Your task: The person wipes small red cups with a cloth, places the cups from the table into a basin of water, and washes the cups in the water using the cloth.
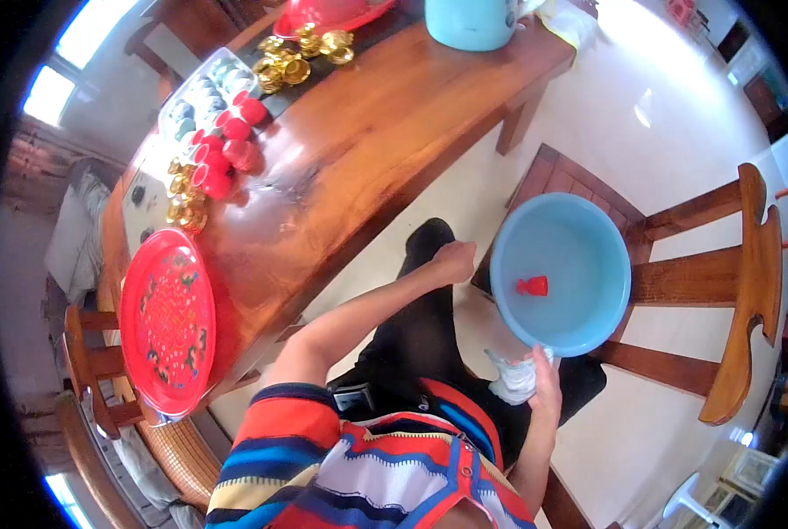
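My left hand is closed in the air between the table and the basin, near the basin's left rim. Whatever its curled fingers hold, if anything, is hidden. At the basin's near rim, my right hand grips a crumpled white cloth. The light blue basin stands on a wooden chair in front of me. Inside it lies a small red goblet-shaped cup, tipped on its side.
On the wooden table are a patterned red tray, several red cups, golden cups and a clear box of small cups. A light blue pot stands at the far end.
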Demonstrator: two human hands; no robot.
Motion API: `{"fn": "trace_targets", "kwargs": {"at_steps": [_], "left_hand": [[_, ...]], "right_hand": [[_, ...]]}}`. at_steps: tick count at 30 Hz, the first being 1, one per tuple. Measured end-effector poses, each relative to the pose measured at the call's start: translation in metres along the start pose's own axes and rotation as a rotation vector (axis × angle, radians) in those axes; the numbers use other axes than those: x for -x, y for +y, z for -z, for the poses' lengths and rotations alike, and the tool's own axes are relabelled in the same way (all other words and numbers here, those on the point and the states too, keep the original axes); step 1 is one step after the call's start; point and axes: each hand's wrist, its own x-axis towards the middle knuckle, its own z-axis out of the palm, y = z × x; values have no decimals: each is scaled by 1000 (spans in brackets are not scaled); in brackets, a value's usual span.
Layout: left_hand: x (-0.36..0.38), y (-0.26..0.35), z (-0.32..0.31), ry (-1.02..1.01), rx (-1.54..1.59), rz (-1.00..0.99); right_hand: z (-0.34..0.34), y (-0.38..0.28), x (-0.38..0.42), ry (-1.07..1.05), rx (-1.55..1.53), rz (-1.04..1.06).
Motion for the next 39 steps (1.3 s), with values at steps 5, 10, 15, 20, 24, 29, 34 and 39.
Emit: {"fn": "trace_targets", "kwargs": {"at_steps": [5, 10, 15, 20, 24, 29, 34, 39], "left_hand": [[94, 53, 112, 297, 340, -212], [152, 35, 213, 874, 112, -209], [189, -37, 299, 1109, -384, 197], [185, -130, 341, 1014, -426, 499], [168, -165, 365, 879, -359, 619], [141, -195, 372, 757, -247, 593], [112, -197, 368, 702, -301, 596], [104, -159, 352, 728, -377, 703]], "right_hand": [[-33, -60, 25, -130, 12, 222], [-63, -121, 36, -161, 114, 489], [-62, -126, 15, -186, 170, 524], [-48, -99, -1, -98, 131, 421], [-35, -89, -9, -107, 52, 416], [-24, -77, -20, 14, -28, 455], [-23, -68, -21, 72, -15, 483], [-21, -58, -27, 107, -7, 524]]}}
